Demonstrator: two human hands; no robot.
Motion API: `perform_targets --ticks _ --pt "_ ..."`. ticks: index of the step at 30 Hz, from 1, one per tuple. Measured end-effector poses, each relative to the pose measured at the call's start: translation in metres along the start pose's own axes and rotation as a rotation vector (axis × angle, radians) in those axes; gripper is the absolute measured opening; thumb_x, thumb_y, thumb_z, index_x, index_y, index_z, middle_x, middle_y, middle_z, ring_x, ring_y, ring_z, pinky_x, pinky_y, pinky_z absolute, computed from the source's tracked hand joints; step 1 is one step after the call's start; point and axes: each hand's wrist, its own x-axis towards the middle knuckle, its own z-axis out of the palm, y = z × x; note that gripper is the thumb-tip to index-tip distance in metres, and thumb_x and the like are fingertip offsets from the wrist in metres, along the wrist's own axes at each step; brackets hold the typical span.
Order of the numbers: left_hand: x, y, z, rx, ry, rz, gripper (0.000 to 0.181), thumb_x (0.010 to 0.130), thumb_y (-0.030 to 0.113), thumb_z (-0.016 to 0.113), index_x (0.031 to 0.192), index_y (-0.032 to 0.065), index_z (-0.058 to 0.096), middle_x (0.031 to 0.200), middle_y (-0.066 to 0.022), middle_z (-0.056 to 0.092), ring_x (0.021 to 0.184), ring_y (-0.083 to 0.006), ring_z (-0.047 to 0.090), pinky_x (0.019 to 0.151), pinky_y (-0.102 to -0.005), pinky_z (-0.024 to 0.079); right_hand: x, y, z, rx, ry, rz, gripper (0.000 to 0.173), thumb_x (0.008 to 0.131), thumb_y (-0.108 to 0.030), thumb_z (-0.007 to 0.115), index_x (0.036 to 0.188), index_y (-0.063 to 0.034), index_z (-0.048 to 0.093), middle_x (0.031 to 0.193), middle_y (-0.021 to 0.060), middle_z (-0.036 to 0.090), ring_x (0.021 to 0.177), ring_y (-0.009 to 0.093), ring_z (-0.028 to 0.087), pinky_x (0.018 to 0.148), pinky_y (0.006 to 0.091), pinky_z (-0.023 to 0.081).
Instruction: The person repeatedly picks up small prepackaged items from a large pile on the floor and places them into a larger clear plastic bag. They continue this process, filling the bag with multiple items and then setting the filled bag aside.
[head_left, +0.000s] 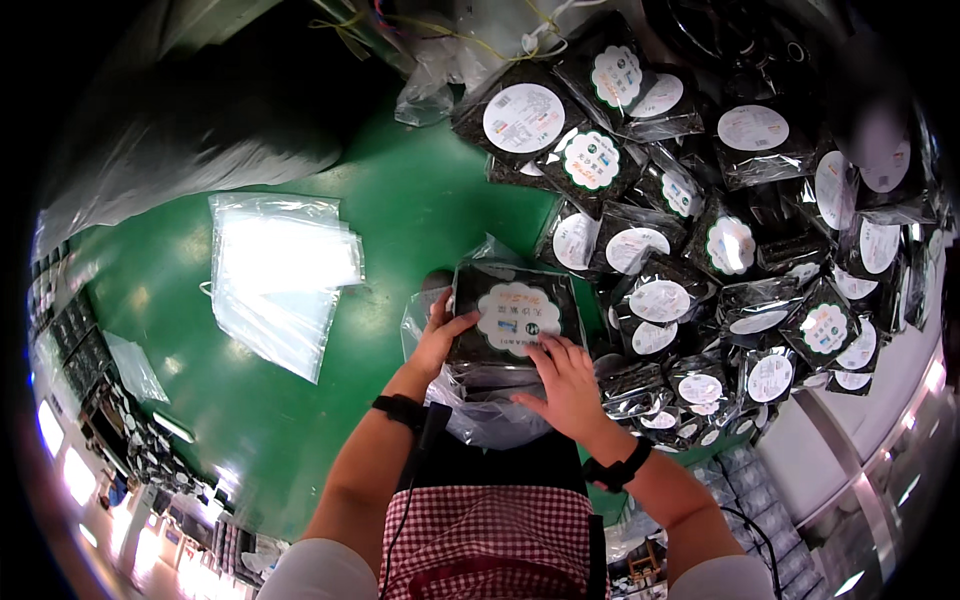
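Directly before me, at the near side of the green surface, lies a flat dark packet (480, 281) in clear film with a scalloped white label. It rests over more dark packets inside a clear plastic bag (491, 427). My left hand (439, 337) grips the packet's left edge, the thumb on top. My right hand (562, 379) lies with its fingers on the packet's near right part, over the label's edge; the fingers are somewhat spread. The packet's underside is hidden.
A big heap of dark packets (660, 300) with white labels fills the right side. Clear empty bags (277, 262) lie on the green surface (397, 195) at the left. A large grey plastic sheet or sack (225, 165) bulges at the upper left. A white cable (532, 37) hangs at the top.
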Motion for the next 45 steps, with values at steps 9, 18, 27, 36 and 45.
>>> perform_targets --ticks 9,18,27,36,45 --pt "-0.028 0.009 -0.006 -0.001 0.037 0.086 0.075 0.087 0.014 0.066 0.152 0.0074 0.03 0.127 -0.0095 0.054 0.124 -0.0225 0.049 0.106 -0.0327 0.037 0.098 0.021 0.037 0.209 -0.037 0.335 0.034 0.089 -0.028 0.065 0.116 -0.0086 0.062 0.122 0.0188 0.059 0.116 0.04 0.053 0.097 0.046 0.044" --pt "0.034 -0.003 -0.039 1.304 0.299 0.547 0.055 0.077 0.041 0.074 0.117 0.0045 0.064 0.125 -0.0211 0.061 0.108 -0.038 0.058 0.093 -0.0468 0.047 -0.002 -0.036 0.112 -0.152 -0.269 0.492 0.065 0.09 -0.061 0.053 0.138 -0.0177 0.056 0.149 0.027 0.041 0.14 0.049 0.031 0.112 0.0659 0.019" --pt "0.095 -0.022 -0.024 1.571 -0.362 0.027 0.044 0.084 0.039 0.066 0.122 0.0162 0.065 0.119 -0.0107 0.068 0.111 -0.0344 0.063 0.089 -0.0491 0.049 -0.05 -0.079 0.129 -0.126 -0.125 0.516 0.063 0.088 -0.058 0.058 0.136 -0.0166 0.057 0.146 0.0281 0.041 0.139 0.05 0.032 0.112 0.0664 0.02" --pt "0.103 -0.065 -0.105 1.774 -0.504 0.06 0.026 0.088 0.023 0.061 0.109 0.0089 0.065 0.104 -0.014 0.069 0.095 -0.034 0.065 0.083 -0.0458 0.05 -0.062 -0.101 0.136 -0.072 -0.075 0.455 0.065 0.088 -0.058 0.059 0.137 -0.0166 0.057 0.147 0.0279 0.041 0.14 0.049 0.031 0.112 0.0659 0.019" --pt "-0.066 0.026 0.049 1.637 -0.509 0.558 0.022 0.082 0.007 0.056 0.104 0.0063 0.06 0.099 -0.0122 0.067 0.095 -0.0355 0.065 0.076 -0.0436 0.053 -0.083 -0.08 0.125 -0.073 -0.085 0.535 0.063 0.089 -0.055 0.059 0.14 -0.0181 0.053 0.151 0.0256 0.038 0.142 0.047 0.028 0.115 0.0635 0.017"
